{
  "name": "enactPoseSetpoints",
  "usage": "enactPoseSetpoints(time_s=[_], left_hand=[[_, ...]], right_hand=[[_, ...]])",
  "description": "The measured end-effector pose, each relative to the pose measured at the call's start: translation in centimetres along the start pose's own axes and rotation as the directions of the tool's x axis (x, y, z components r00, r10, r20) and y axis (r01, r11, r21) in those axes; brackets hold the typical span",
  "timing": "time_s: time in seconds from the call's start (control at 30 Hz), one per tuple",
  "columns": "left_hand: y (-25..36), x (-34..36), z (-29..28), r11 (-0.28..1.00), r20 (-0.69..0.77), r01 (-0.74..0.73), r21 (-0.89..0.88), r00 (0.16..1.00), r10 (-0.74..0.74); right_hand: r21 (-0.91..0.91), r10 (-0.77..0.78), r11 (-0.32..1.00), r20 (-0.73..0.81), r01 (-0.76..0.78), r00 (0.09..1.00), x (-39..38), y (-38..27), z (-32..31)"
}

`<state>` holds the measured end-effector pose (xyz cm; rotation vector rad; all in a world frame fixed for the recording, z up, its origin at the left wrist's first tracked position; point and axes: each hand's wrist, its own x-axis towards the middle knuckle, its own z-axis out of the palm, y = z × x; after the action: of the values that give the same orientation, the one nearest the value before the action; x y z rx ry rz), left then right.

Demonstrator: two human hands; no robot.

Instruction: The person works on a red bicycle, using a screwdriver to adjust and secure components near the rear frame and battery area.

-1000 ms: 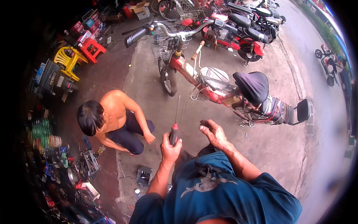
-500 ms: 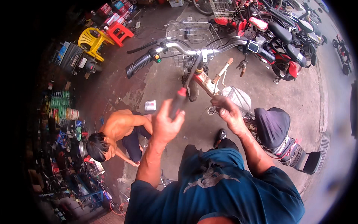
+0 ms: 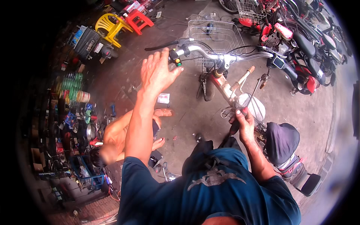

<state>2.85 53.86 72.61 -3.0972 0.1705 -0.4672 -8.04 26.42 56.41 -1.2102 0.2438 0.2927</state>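
Observation:
My left hand (image 3: 157, 73) lies over the left end of the silver handlebar (image 3: 247, 56), its fingers stretched out and the thumb beside a switch block (image 3: 175, 57) with coloured buttons. The black grip is hidden beneath it. Low at the right, my right hand (image 3: 244, 125) is closed round the handle of a screwdriver (image 3: 253, 92), whose long thin shaft points up and away. The electric bike has a wire front basket (image 3: 217, 32), a worn white and red frame (image 3: 224, 88) and a dark covered seat (image 3: 282, 142).
A bare-backed person (image 3: 118, 131) crouches at my left. Shelves of tools and parts (image 3: 75, 138) line the left side. A yellow chair (image 3: 112, 28) and a red stool (image 3: 138, 20) stand beyond. Several parked bikes (image 3: 300, 48) crowd the far right.
The screwdriver has passed from my left hand to my right. My left hand has moved up and left onto the handlebar's end. The view has shifted leftward.

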Motion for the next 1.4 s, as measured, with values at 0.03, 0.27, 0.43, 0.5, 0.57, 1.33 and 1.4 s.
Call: enactPoseSetpoints(time_s=[0.03,0.27,0.43,0.5,0.57,1.33,1.4], left_hand=[[-0.1,0.4,0.2,1.0,0.052,0.002,0.003,0.999,-0.002],[-0.1,1.7,-0.2,0.999,0.213,0.021,-0.034,0.977,-0.013],[0.1,1.4,-0.1,0.995,0.206,0.048,-0.091,0.978,-0.028],[-0.8,1.2,0.1,0.997,0.17,-0.001,-0.083,0.985,0.015],[-0.7,1.3,0.3,0.996,0.15,-0.03,-0.082,0.988,0.042],[6.2,-14.8,2.8,0.526,0.397,0.389,-0.756,0.912,-0.103],[7.9,-16.5,4.6,0.44,0.312,0.32,-0.839,0.946,-0.093]], right_hand=[[0.003,0.005,1.0,-0.003,-0.005,1.0,-0.2,0.3,-0.1],[0.062,0.065,0.996,-0.123,-0.057,0.99,-0.6,2.7,-1.0],[0.024,0.146,0.989,-0.055,-0.145,0.988,-0.3,2.1,-1.5],[-0.005,0.143,0.99,-0.034,-0.143,0.989,0.1,1.9,-1.7],[0.058,0.124,0.991,-0.007,-0.124,0.992,0.5,1.8,-2.0],[-0.079,-0.143,0.987,-0.08,0.137,0.986,-1.1,-0.8,0.7],[-0.015,-0.131,0.991,-0.146,0.13,0.981,-2.7,-2.8,3.1]])
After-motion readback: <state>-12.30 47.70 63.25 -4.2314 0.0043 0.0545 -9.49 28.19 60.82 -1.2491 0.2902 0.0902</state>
